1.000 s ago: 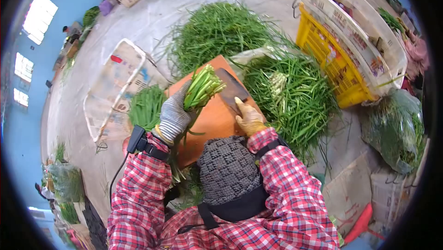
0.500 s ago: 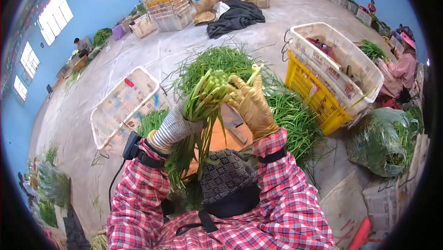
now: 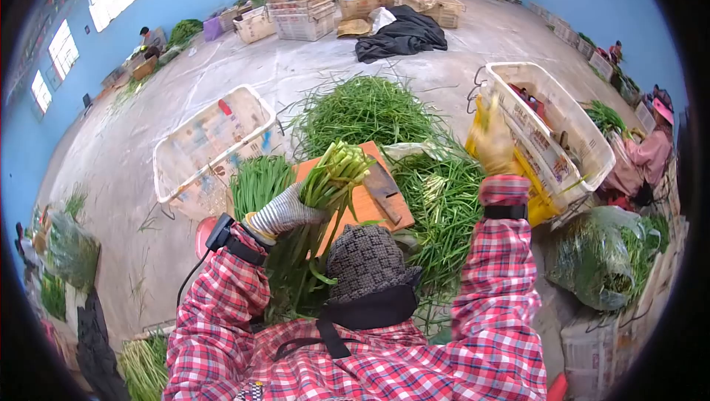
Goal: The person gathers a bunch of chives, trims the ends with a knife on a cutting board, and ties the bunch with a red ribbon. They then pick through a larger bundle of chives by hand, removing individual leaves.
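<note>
My left hand (image 3: 290, 211), in a grey-and-white striped glove, is closed round a bunch of green stalks (image 3: 336, 170). Their pale cut ends point up and right, and the long leaves hang down over my lap. Off to the right, my right hand (image 3: 494, 138) in a yellow glove is raised in front of the yellow crate, its fingers smeared by motion. Below the bunch lies an orange board (image 3: 362, 205) bearing a broad dark blade (image 3: 383, 185). A neat row of green leaves (image 3: 260, 183) sits left of the board.
Loose greens are heaped beyond the board (image 3: 366, 112) and to its right (image 3: 444, 209). A white crate (image 3: 211, 138) stands left; a white crate (image 3: 536, 105) rests on a yellow crate (image 3: 543, 205) at right. Beyond is a bagged bundle (image 3: 595, 257). A person in pink (image 3: 647, 153) sits far right.
My right hand has left the bunch and swung right, toward the yellow crate. My left hand has lowered slightly, still holding the stalks. The board and blade show more fully, and the view has shifted.
</note>
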Tool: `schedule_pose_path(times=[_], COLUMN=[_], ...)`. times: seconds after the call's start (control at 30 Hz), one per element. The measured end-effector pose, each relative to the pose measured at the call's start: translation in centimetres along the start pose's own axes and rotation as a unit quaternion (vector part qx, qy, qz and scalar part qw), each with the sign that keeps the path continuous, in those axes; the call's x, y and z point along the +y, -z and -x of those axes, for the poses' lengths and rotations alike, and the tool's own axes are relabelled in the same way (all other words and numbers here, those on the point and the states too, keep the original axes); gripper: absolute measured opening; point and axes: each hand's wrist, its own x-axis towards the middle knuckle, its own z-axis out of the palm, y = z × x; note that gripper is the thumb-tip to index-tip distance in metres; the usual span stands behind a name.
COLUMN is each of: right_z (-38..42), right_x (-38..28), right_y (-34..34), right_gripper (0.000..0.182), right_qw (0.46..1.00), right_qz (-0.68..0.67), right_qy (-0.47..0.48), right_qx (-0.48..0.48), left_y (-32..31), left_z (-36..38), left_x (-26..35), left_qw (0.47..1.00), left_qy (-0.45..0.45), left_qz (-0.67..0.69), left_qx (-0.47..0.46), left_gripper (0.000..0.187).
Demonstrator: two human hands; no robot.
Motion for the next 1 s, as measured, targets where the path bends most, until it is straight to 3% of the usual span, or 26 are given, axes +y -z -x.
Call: schedule_pose_path(times=[0.03,0.1,0.13,0.17,0.27,0.3,0.33,0.4,0.47,0.57,0.67,0.7,0.77,0.8,0.83,0.87,0.9,0.97,1.0], right_z=[1.9,4.0,5.6,7.5,10.0,10.3,10.5,10.3,10.1,9.9,8.2,6.6,5.1,4.5,3.7,2.9,2.5,5.5,7.7], right_x=[2.9,6.0,3.3,-0.6,-3.9,-4.6,-5.0,-6.2,-8.2,-7.9,-10.6,-10.6,-14.4,-14.9,-14.7,-14.2,-14.2,-17.7,-19.1], right_y=[-0.4,-1.2,-3.1,-6.2,-12.1,-13.6,-14.5,-15.7,-16.5,-17.1,-15.8,-14.4,-11.0,-10.7,-10.2,-9.7,-9.6,-11.0,-12.0], right_gripper=[0.08,0.114,0.117,0.121,0.124,0.125,0.116,0.111,0.092,0.08,0.064,0.063,0.063,0.063,0.063,0.063,0.064,0.066,0.068], right_qw=[0.991,0.919,0.961,0.942,0.886,0.849,0.824,0.84,0.853,0.87,0.906,0.924,0.929,0.89,0.893,0.934,0.962,0.967,0.969], right_qz=[0.119,0.353,0.131,-0.098,-0.375,-0.464,-0.519,-0.502,-0.487,-0.469,-0.405,-0.362,-0.358,-0.451,-0.444,-0.354,-0.262,-0.196,-0.163], right_qy=[0.007,0.032,-0.057,-0.151,-0.149,-0.159,-0.155,-0.161,-0.175,-0.115,-0.103,-0.08,-0.043,-0.043,-0.044,0.005,0.057,0.129,0.151], right_qx=[-0.06,-0.171,-0.235,-0.282,-0.229,-0.195,-0.165,-0.13,-0.07,-0.1,-0.074,-0.089,-0.077,-0.052,-0.055,-0.053,-0.053,-0.097,-0.111], left_y=[-0.2,-1.3,-1.8,-2.7,-5.9,-6.7,-7.5,-8.4,-9.0,-9.4,-8.3,-7.7,-5.0,-4.1,-3.4,-2.8,-3.6,-6.5,-8.3], left_z=[0.4,0.3,0.0,0.0,-0.5,-0.6,-0.6,-0.7,-0.4,0.5,3.2,5.2,8.7,10.8,12.6,13.5,13.4,12.9,11.9], left_x=[0.3,1.5,1.2,1.7,3.4,3.2,2.9,2.4,2.0,2.6,4.8,6.5,6.7,7.3,7.4,6.1,4.6,0.7,-0.2], left_qw=[1.0,0.997,0.993,0.993,0.914,0.914,0.882,0.824,0.818,0.834,0.805,0.818,0.904,0.981,0.995,0.976,0.976,0.883,0.904], left_qy=[-0.004,-0.042,-0.079,-0.077,-0.096,-0.095,-0.094,-0.115,-0.119,-0.073,-0.185,-0.191,-0.244,-0.127,-0.004,-0.003,-0.008,-0.04,-0.053], left_qz=[0.003,0.048,0.028,0.034,-0.301,-0.3,-0.373,-0.467,-0.467,-0.446,-0.495,-0.476,-0.319,-0.141,0.044,0.101,0.105,0.378,0.347], left_qx=[0.006,0.051,0.084,0.088,0.254,0.255,0.272,0.299,0.315,0.318,0.27,0.262,0.15,0.035,-0.084,-0.195,-0.193,-0.276,-0.245], left_gripper=[0.062,0.061,0.066,0.066,0.077,0.077,0.078,0.083,0.082,0.082,0.088,0.077,0.064,0.058,0.052,0.057,0.057,0.078,0.09])
